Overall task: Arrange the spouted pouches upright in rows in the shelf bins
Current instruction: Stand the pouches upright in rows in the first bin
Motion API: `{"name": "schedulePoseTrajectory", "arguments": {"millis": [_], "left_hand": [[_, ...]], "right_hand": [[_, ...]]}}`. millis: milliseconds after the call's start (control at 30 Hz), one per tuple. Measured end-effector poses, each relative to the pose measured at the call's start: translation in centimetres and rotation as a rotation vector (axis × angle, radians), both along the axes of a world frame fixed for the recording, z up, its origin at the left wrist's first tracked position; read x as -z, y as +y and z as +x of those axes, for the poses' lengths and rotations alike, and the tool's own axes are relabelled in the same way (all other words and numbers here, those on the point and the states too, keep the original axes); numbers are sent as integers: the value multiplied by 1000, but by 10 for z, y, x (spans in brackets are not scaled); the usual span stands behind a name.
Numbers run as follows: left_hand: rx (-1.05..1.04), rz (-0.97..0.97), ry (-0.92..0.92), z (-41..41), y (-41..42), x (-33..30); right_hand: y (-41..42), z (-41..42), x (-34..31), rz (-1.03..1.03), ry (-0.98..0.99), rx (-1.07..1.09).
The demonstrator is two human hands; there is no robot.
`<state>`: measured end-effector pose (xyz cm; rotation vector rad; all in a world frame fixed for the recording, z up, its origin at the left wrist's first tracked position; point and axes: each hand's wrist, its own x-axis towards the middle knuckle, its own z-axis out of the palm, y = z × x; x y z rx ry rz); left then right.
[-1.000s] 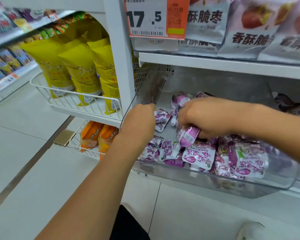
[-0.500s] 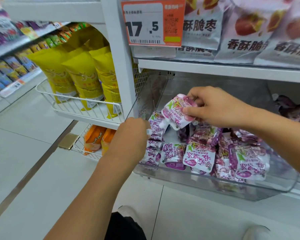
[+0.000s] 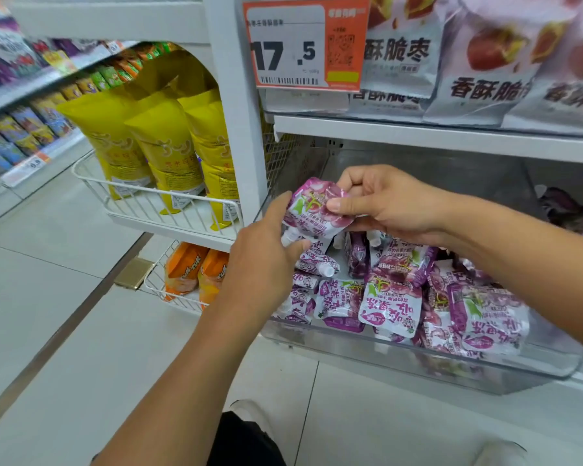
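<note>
A purple-and-white spouted pouch (image 3: 313,210) is held upside down above the left end of a clear plastic shelf bin (image 3: 418,361), its white spout pointing down-left. My right hand (image 3: 387,203) pinches its upper edge between thumb and fingers. My left hand (image 3: 266,250) holds its lower end, thumb on the front and a finger under the spout. Several more purple pouches (image 3: 391,307) lie jumbled in the bin, some upside down, some flat on the bin floor.
A white shelf upright (image 3: 239,129) stands just left of the bin. Wire baskets left of it hold yellow bags (image 3: 162,146) and orange packs (image 3: 186,267). The shelf above (image 3: 435,136) carries grey snack bags and an orange price tag (image 3: 307,45). Pale floor tiles lie below.
My right hand drew a pouch out of the pile and raised it. My left hand left the bin's left corner and came up to take hold of the pouch's spout end.
</note>
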<state>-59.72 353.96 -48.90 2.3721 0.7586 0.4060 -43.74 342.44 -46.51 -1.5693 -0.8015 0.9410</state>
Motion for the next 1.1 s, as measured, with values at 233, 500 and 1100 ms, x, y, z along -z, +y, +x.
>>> {"name": "schedulePoseTrajectory", "arguments": {"millis": [233,500,1100], "left_hand": [[-32,193,-12,-7,-1,-13],[-87,412,-11,-32,24,-23],[-35,433,-64,-12,23,-26]], "right_hand": [[6,1,16,125,246,-74],[63,17,26,-625,-1291,-665],[43,7,6,-516,-1364,-250]]}}
